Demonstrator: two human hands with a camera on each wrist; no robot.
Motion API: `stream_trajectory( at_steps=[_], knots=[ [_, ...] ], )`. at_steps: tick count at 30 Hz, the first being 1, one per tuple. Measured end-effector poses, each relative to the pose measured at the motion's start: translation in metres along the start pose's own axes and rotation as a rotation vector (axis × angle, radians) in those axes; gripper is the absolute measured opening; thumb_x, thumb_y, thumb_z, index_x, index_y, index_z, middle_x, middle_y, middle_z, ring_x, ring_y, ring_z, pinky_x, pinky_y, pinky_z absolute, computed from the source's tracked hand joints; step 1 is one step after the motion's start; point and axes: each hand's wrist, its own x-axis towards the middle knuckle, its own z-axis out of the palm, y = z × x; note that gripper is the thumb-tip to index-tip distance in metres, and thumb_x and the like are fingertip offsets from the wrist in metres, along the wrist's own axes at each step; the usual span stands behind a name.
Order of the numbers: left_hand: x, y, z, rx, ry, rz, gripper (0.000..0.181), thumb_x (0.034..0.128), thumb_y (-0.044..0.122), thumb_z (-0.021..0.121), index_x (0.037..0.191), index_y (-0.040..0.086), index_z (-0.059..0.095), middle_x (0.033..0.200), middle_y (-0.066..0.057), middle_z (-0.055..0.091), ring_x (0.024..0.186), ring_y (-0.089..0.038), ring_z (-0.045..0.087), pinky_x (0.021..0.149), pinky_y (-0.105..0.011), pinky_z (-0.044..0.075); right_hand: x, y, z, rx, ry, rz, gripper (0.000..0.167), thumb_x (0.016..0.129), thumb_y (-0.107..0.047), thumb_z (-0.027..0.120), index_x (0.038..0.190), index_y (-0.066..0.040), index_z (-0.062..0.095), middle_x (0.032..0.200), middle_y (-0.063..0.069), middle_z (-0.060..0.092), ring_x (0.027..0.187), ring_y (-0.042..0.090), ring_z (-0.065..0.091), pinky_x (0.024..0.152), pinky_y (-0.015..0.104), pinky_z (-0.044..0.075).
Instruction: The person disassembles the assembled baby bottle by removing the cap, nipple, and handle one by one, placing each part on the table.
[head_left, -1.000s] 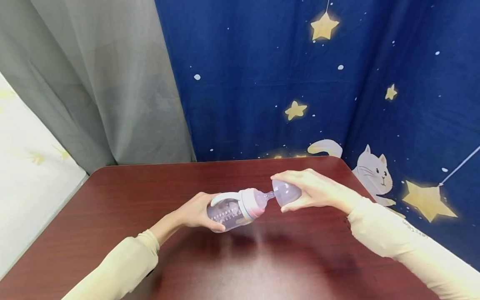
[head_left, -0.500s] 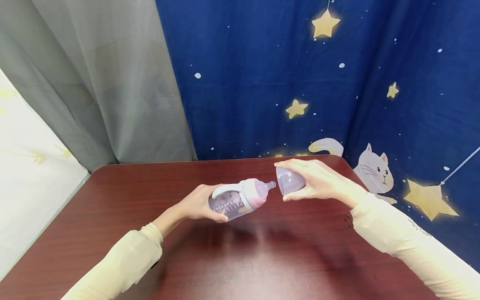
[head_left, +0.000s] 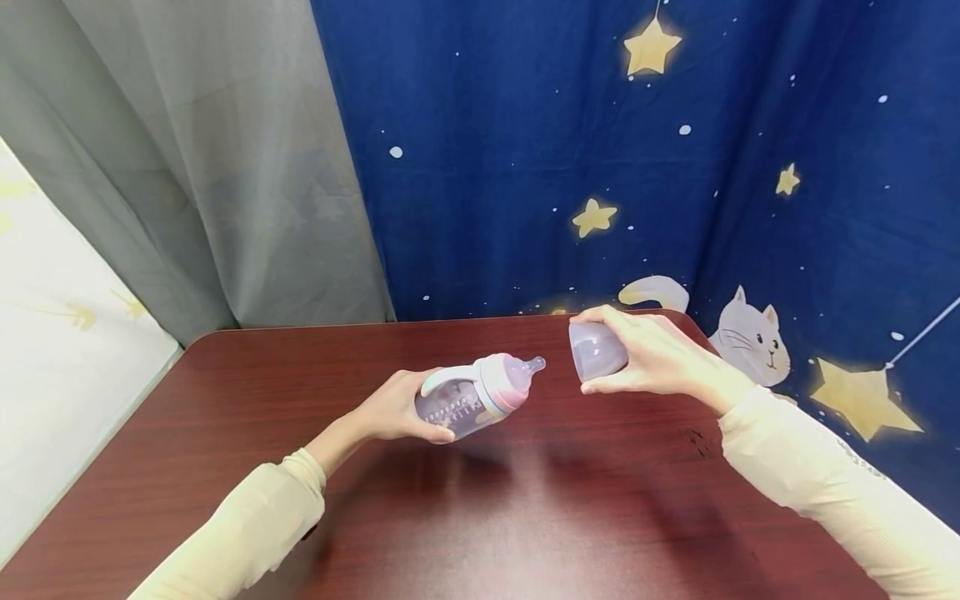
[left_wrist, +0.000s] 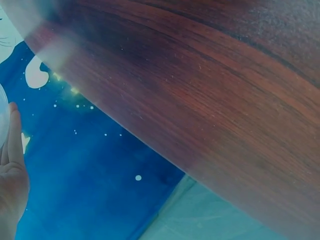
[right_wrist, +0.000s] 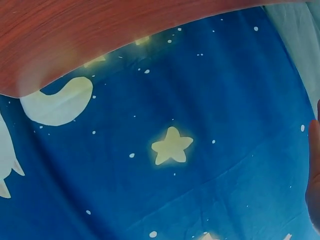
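In the head view a clear baby bottle (head_left: 455, 406) with a pink and white collar, white handle and bare teat tilts toward the upper right above the table. My left hand (head_left: 397, 408) grips its body, thumb along the near side. To the right my right hand (head_left: 660, 354) holds a translucent dome cap (head_left: 597, 351) between thumb and fingers, its open rim facing the teat. A gap separates cap and teat. The left wrist view catches only the edge of the left hand (left_wrist: 12, 182) and a sliver of the bottle (left_wrist: 3, 117); the right wrist view shows part of a hand (right_wrist: 314, 175).
Beneath both hands lies a dark red wooden table (head_left: 360, 533). Behind it hang a blue curtain (head_left: 495, 167) with stars and a white cat, and a grey curtain (head_left: 262, 183). A white panel (head_left: 67, 358) borders the left side.
The cap was around the teat's tip a second ago; my right hand has drawn it up and right, away from the bottle. The left hand and bottle have risen slightly.
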Motion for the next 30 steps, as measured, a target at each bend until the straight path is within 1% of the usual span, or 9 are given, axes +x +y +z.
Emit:
stream_trajectory(
  at_steps=[3,7,9,12,15,19,26,28,30],
  knots=[
    [-0.001,0.0,0.001,-0.009,0.004,-0.004,0.068,0.057,0.051,0.075,0.112,0.016,0.055,0.085,0.013,0.057,0.072,-0.005,0.052,0.06,-0.023,0.044,0.0,0.003,-0.001,-0.003,0.024,-0.041,0.076,0.057,-0.058,0.072,0.119,-0.022,0.047,0.098,-0.008,0.055,0.068,0.006,0.051,0.052,0.024,0.04],
    [-0.002,0.0,0.002,-0.014,0.019,-0.001,0.068,0.0571,0.05,0.075,0.113,0.017,0.054,0.084,0.013,0.057,0.072,-0.005,0.052,0.06,-0.023,0.044,-0.001,0.008,-0.003,0.007,0.061,-0.097,0.075,0.057,-0.052,0.075,0.119,-0.018,0.048,0.114,-0.006,0.05,0.077,0.008,0.053,0.055,0.025,0.041],
    [-0.002,-0.001,0.003,-0.015,0.028,0.0,0.069,0.0569,0.05,0.075,0.114,0.017,0.054,0.084,0.013,0.057,0.072,-0.005,0.052,0.06,-0.023,0.043,-0.002,0.009,-0.004,0.011,0.079,-0.113,0.074,0.057,-0.049,0.076,0.119,-0.017,0.049,0.117,-0.005,0.048,0.082,0.01,0.053,0.056,0.025,0.042],
    [-0.003,-0.001,0.005,-0.02,0.037,-0.001,0.07,0.0566,0.05,0.076,0.114,0.018,0.054,0.084,0.014,0.057,0.072,-0.004,0.052,0.06,-0.023,0.044,-0.003,0.012,-0.005,0.013,0.103,-0.12,0.072,0.057,-0.047,0.076,0.118,-0.017,0.05,0.117,-0.006,0.047,0.087,0.011,0.052,0.06,0.026,0.042],
    [-0.003,-0.002,0.005,-0.026,0.042,-0.003,0.071,0.0567,0.05,0.076,0.116,0.018,0.053,0.086,0.014,0.057,0.073,-0.005,0.052,0.061,-0.023,0.044,-0.005,0.014,-0.007,0.006,0.12,-0.108,0.071,0.058,-0.046,0.077,0.118,-0.018,0.051,0.116,-0.006,0.047,0.091,0.01,0.05,0.061,0.026,0.042],
    [-0.003,-0.002,0.006,-0.03,0.045,-0.002,0.072,0.057,0.05,0.076,0.117,0.018,0.052,0.087,0.014,0.057,0.074,-0.005,0.052,0.061,-0.023,0.044,-0.008,0.018,-0.011,-0.005,0.129,-0.067,0.072,0.057,-0.044,0.078,0.119,-0.02,0.05,0.115,-0.005,0.048,0.092,0.009,0.049,0.06,0.027,0.043],
    [-0.004,-0.003,0.005,-0.023,0.058,0.001,0.072,0.0568,0.049,0.076,0.117,0.017,0.052,0.086,0.013,0.058,0.073,-0.005,0.052,0.062,-0.023,0.044,-0.015,0.024,-0.016,0.004,0.145,0.021,0.077,0.054,-0.039,0.081,0.118,-0.016,0.045,0.113,-0.001,0.048,0.08,0.013,0.051,0.058,0.032,0.044],
    [-0.004,-0.004,0.005,-0.024,0.061,-0.008,0.072,0.0565,0.049,0.076,0.116,0.017,0.053,0.086,0.012,0.058,0.073,-0.005,0.053,0.061,-0.023,0.044,-0.017,0.026,-0.016,0.005,0.142,0.034,0.078,0.054,-0.039,0.082,0.118,-0.017,0.044,0.115,-0.002,0.047,0.08,0.011,0.051,0.058,0.031,0.044],
    [-0.005,-0.005,0.005,-0.024,0.062,-0.02,0.071,0.0561,0.049,0.077,0.115,0.017,0.053,0.085,0.012,0.058,0.073,-0.005,0.053,0.061,-0.023,0.044,-0.018,0.028,-0.017,0.005,0.142,0.028,0.078,0.053,-0.038,0.082,0.118,-0.016,0.045,0.117,-0.001,0.046,0.084,0.011,0.05,0.059,0.03,0.044]
  ],
)
